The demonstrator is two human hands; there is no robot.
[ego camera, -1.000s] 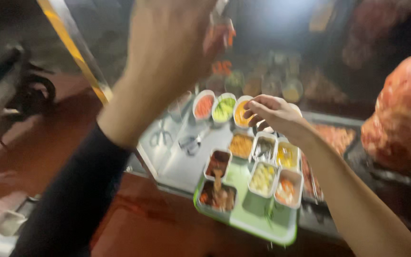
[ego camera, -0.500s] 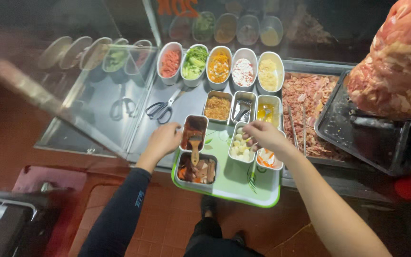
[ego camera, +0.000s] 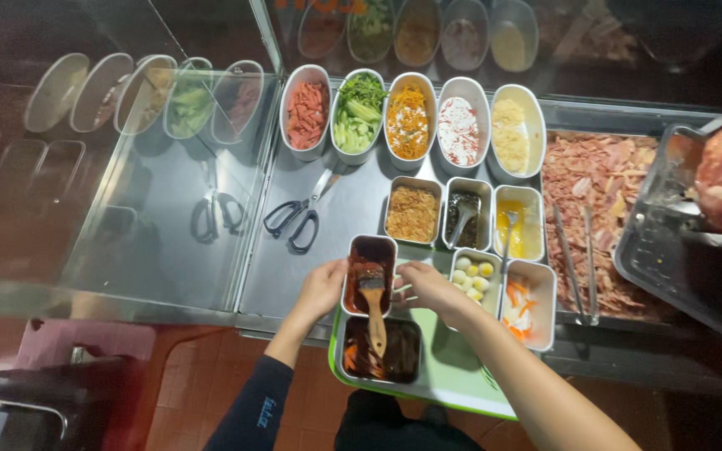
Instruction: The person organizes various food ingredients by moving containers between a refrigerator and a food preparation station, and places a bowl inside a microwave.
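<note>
The small steel sauce tin (ego camera: 370,274) is being gripped from both sides: the left hand (ego camera: 321,288) is curled against its left wall and the right hand (ego camera: 428,286) is closed around its right wall, so each grip is wrapped on the tin and nothing else. It sits at the near edge of the steel desk (ego camera: 336,225), its near end touching a second dark sauce tin (ego camera: 380,351) on the green tray (ego camera: 444,376).

Handling, as judged: rigid thin metal, so it won't flex, but it's holding dark red sauce (probably sloshy, and the rim may be greasy). It should be kept level, with the hold low on the long walls rather than pinched at the rim. The wooden brush (ego camera: 373,305) is lying loose across both tins and would likely tip or drip if the tin gets tilted.

Room is tight on the right: the tin of small pale balls (ego camera: 473,279) is just beside the right hand, and the fried-shreds tin (ego camera: 412,213) is right behind. The left is much more open, with bare steel out to the scissors (ego camera: 297,220). The tray overhangs the desk edge toward the body, so the edge is close.
</note>
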